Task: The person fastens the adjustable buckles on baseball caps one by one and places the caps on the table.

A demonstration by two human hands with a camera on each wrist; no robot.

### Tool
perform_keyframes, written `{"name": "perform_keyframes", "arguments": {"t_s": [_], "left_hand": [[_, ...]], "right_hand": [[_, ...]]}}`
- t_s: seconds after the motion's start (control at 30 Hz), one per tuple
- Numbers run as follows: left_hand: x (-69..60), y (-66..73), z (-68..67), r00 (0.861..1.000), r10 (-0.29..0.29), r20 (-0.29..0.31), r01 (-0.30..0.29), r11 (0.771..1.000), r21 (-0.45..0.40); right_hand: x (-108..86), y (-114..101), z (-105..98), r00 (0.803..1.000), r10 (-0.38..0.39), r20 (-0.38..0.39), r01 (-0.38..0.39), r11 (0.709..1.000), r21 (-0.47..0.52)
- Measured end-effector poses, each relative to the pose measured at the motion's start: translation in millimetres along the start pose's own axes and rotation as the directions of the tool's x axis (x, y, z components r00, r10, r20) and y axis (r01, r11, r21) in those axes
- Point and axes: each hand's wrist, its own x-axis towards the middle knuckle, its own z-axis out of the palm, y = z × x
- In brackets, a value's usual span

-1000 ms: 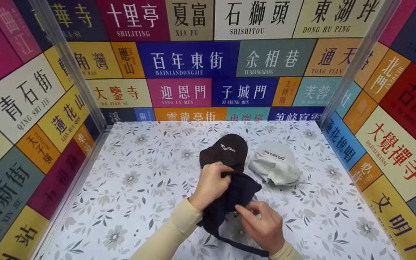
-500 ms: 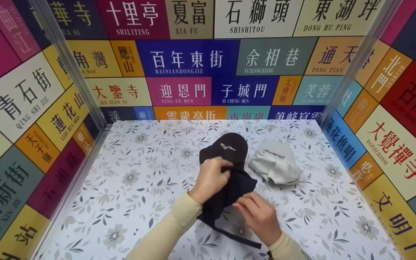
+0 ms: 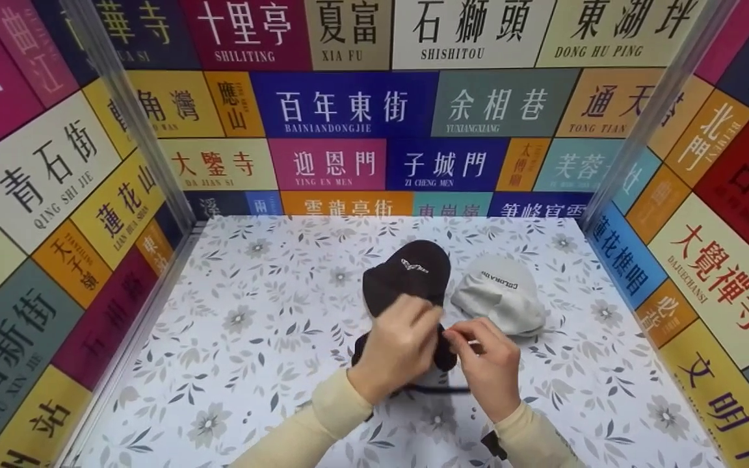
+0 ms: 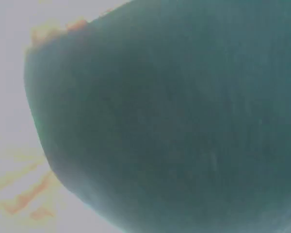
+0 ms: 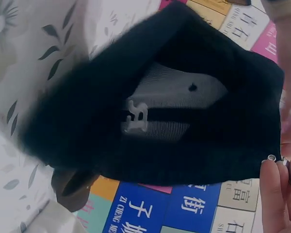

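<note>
In the head view, my left hand (image 3: 395,348) holds a dark navy cloth piece (image 3: 445,356), mostly hidden behind that hand. My right hand (image 3: 493,365) pinches its right edge with thumb and fingertips. A thin strap (image 3: 436,390) hangs below. Seen from the right wrist, the navy cloth (image 5: 218,162) gapes around a see-through mesh panel (image 5: 167,90); fingers (image 5: 274,189) grip its corner beside a small metal ring (image 5: 271,158). Its exact kind is unclear. Just beyond stands a black cap (image 3: 413,273) with white lettering. The left wrist view is filled by a blurred dark surface.
A pale grey cap (image 3: 498,292) with dark lettering sits right of the black one. White floral cloth covers the table (image 3: 238,390). Panels of coloured signs (image 3: 342,107) wall in the back and both sides.
The navy cloth has been raised and turned between my hands, so less of it shows. My right hand has moved up, closer to the left; the strap has risen. Both caps stay put.
</note>
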Motion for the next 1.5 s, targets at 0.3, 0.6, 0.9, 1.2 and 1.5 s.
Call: {"name": "perform_keyframes", "arguments": {"t_s": [0.3, 0.6, 0.9, 1.2, 1.5], "left_hand": [[-32.9, 27.1, 16.9, 0.906, 0.286, 0.311, -0.326, 0.942, 0.083], [-66.3, 30.3, 31.8, 0.823, 0.18, 0.538, -0.357, 0.902, 0.244], [-73.0, 27.0, 38.6, 0.806, 0.067, 0.589, -0.346, 0.859, 0.376], [-71.0, 19.2, 42.1, 0.805, -0.019, 0.594, -0.197, 0.934, 0.297], [-51.8, 12.5, 33.0, 0.786, -0.186, 0.589, 0.202, 0.979, 0.039]], "right_hand": [[15.0, -12.1, -3.8, 0.997, 0.075, -0.027, -0.074, 0.997, 0.028], [18.2, -14.0, -1.6, 0.994, 0.101, -0.047, -0.097, 0.992, 0.086], [23.2, -15.0, 1.0, 0.992, 0.117, -0.041, -0.112, 0.987, 0.12], [28.6, -8.9, 3.1, 0.985, 0.168, -0.029, -0.16, 0.972, 0.17], [31.6, 6.3, 2.6, 0.956, 0.293, -0.003, -0.283, 0.927, 0.246]]}}
